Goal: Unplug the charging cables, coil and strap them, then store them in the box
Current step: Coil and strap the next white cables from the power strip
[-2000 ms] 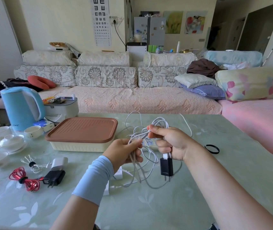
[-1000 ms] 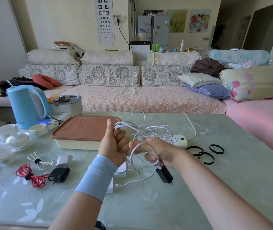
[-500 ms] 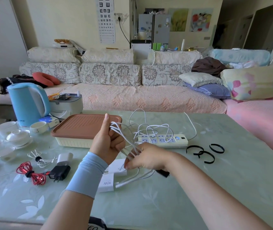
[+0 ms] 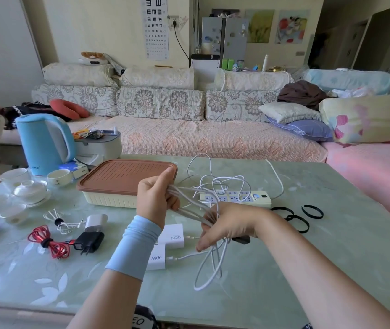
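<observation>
- At the far left of the table [image 4: 331, 257], white cups [image 4: 30, 189] sit on saucers. A blue kettle [image 4: 44, 143] stands behind them.
- Nearer the front edge lies a red cable [image 4: 49, 242], bundled and bound at its middle. One end reaches a black plug [image 4: 89, 242].
- Just behind it lies a small white cable [image 4: 57, 220], also bound, beside a white plug [image 4: 95, 222].
- The box [image 4: 108, 200] stands mid-table with cream walls. Its brown lid [image 4: 122, 176] is on.
- The left hand [image 4: 156, 198] is raised in front of the box's right end, with a blue sleeve on its wrist. Its thumb points up and its fingers curl round several strands of the long cable [image 4: 195, 214].
- Between the forearms, two white chargers [image 4: 176, 236] lie on the table, one marked GaN and the other 90W. A thin white lead is plugged into the 90W one.
- The strands run down and to the right from the left hand into the right hand [image 4: 227, 227]. Its fingers are curled round them.
- Long loops hang below the right hand down to the table. Looser loops rise behind it, over the power strip [image 4: 236, 198].
- A black adapter [image 4: 241, 239] shows just behind the right hand. I cannot tell whether the hand holds it.
- The power strip lies right of the box, and its own cord trails off toward the back.
- Three black straps [image 4: 290, 217] lie on the table right of the strip, apart from both hands.
</observation>
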